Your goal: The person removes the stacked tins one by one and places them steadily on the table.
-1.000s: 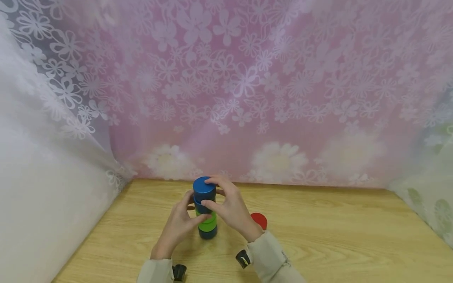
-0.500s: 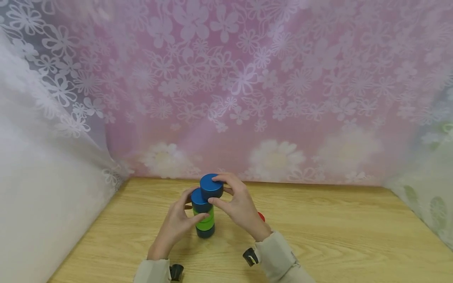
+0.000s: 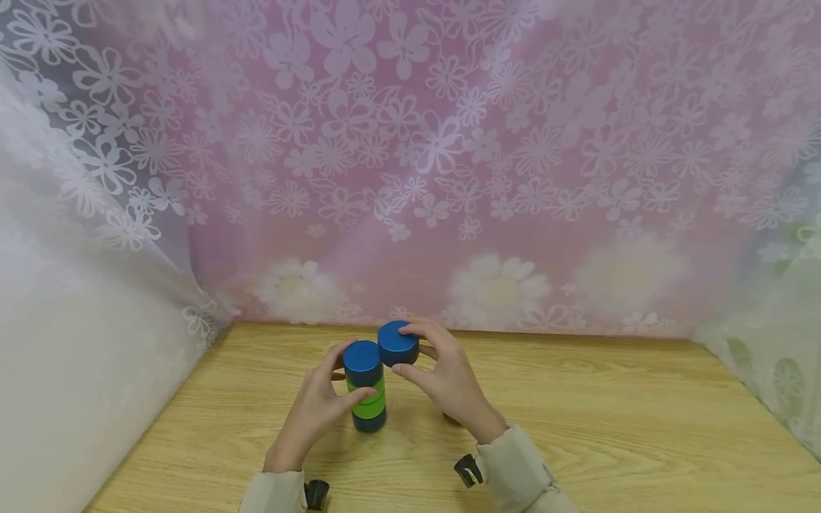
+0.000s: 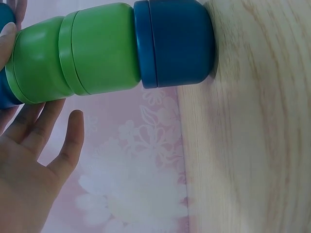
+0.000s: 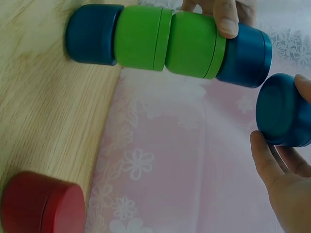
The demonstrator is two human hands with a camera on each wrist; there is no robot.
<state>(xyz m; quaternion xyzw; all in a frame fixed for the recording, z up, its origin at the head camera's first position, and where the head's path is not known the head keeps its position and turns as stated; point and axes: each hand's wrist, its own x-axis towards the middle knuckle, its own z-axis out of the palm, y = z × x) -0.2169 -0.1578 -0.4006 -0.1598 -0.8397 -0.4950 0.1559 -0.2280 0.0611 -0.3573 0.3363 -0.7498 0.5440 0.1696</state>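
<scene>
A stack of small round lidded jars stands on the table: a blue bottom jar (image 4: pixel 180 43), a lower green jar (image 4: pixel 104 48), an upper green jar (image 4: pixel 41 60) and a blue top jar (image 3: pixel 363 360). My left hand (image 3: pixel 314 406) grips the stack near its upper end, thumb at the front where green meets blue in the right wrist view. Another blue jar (image 3: pixel 398 345) is held up beside the stack's top, pinched between thumb and fingers of my right hand (image 3: pixel 457 381). In the right wrist view its edge sits close to the top jar's rim.
A red jar (image 5: pixel 41 204) stands on the wooden table (image 3: pixel 609 420), right of the stack; my right hand hides most of it in the head view. Flowered pink cloth (image 3: pixel 500 214) hangs behind the table, with pale cloth (image 3: pixel 83 342) at the left side.
My right hand has lifted the blue jar off the stack's top and carried it to the right, then slightly down. The left hand keeps its hold on the stack.
</scene>
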